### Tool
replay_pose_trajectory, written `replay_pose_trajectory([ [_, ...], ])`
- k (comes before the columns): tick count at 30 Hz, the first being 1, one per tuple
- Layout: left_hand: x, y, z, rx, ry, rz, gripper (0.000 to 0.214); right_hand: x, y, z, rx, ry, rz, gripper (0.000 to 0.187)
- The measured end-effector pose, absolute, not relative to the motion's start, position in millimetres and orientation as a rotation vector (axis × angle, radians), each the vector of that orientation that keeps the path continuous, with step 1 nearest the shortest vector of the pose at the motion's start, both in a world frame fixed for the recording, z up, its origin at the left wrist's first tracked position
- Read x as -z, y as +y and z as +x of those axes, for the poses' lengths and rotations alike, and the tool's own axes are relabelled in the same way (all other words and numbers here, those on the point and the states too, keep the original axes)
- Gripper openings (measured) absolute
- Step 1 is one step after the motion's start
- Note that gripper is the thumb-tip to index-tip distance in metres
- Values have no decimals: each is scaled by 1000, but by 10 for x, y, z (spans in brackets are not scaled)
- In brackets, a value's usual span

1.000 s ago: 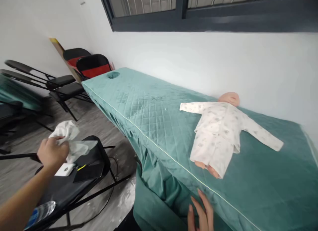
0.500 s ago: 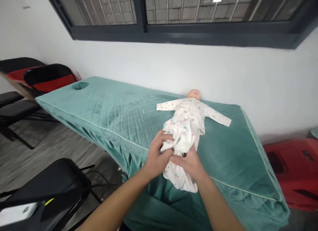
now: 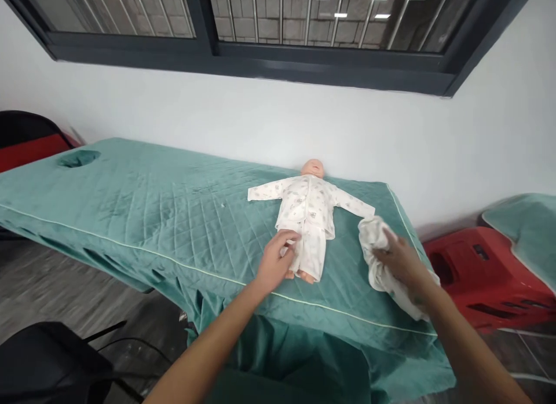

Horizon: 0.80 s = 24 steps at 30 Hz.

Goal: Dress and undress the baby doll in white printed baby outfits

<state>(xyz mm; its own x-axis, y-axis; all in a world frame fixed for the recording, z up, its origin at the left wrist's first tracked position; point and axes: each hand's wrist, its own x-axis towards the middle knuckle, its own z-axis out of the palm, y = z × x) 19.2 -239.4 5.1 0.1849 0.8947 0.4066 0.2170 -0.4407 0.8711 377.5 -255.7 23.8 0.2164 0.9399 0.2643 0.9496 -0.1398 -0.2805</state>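
A baby doll (image 3: 313,168) lies on its back on the green massage table (image 3: 191,201). It wears a white printed baby jacket (image 3: 306,204) with both sleeves spread, and pale trousers (image 3: 313,250); its bare feet show below them. My left hand (image 3: 278,258) is over the doll's leg, fingers loosely curled and thumb apart, with nothing in it. Whether it touches the trousers I cannot tell. At the right end of the table, my right hand (image 3: 402,264) grips a bunched white baby garment (image 3: 376,242), slightly blurred by motion.
Beyond the table's right end is a red plastic chair (image 3: 486,276) with a green cloth (image 3: 527,224) beside it. The white wall and a barred window (image 3: 282,16) are behind. A black chair (image 3: 47,363) stands at lower left; the table has a face hole (image 3: 79,158).
My right hand has carried the bunched garment from above the doll's legs to the right, uncovering the trousers and feet. My left hand has let go of it. The view has shifted right.
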Motion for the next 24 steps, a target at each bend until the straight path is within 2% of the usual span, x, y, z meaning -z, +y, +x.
replay_pose_trajectory([
  [3,11,-2124,116,-1344,1105,1845,29,-23,-2583,3789,35,-1826,-2309,71],
  [6,16,-1746,115,-1389,1179,1870,30,-166,-2540,3601,151,-1851,-2195,73],
  [11,-100,-837,383,-1324,1235,1953,33,-312,-1896,2816,-44,-1866,-1647,58],
  [16,-229,-64,686,-1162,1197,2064,34,-208,-777,2222,-291,-1717,-1428,51],
  [20,-136,98,751,-1096,1182,2058,39,-128,-317,2131,-372,-1576,-1383,35],
  [24,-40,50,716,-1093,1148,2106,40,-54,-342,2156,-456,-1485,-1374,31],
])
